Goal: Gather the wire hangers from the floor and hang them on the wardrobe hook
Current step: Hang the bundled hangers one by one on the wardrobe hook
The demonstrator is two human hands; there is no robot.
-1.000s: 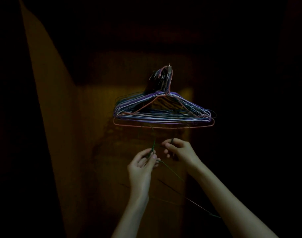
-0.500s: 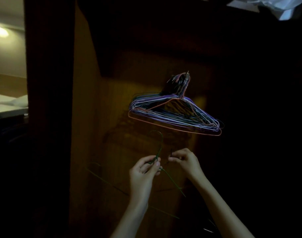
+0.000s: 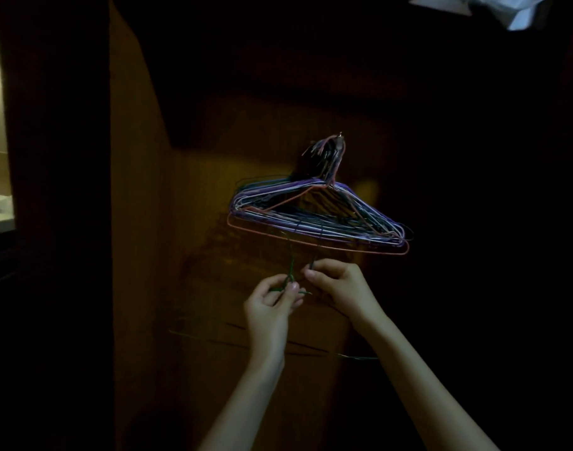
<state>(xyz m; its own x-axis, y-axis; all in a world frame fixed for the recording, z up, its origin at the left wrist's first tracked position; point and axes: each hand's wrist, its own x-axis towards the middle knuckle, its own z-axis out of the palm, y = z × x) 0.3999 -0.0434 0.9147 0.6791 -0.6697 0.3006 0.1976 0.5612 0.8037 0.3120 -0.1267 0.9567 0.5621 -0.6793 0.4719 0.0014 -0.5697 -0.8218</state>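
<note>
while pinching the neck of a green wire hanger [image 3: 290,271] between thumb and fingers, left hand [image 3: 272,304] holding low and centre, right hand [image 3: 340,288] just beside it, nipping a second, darker hanger wire [image 3: 313,260], too dim for detail. both necks pointing up, hook ends reaching toward the red bottom bar of the hung bundle [image 3: 317,219], long bars trailing sideways below the wrists. wardrobe hook [image 3: 340,138] sitting well above, up and slightly right; right hand looking the nearer, bundle hanging between.
</note>
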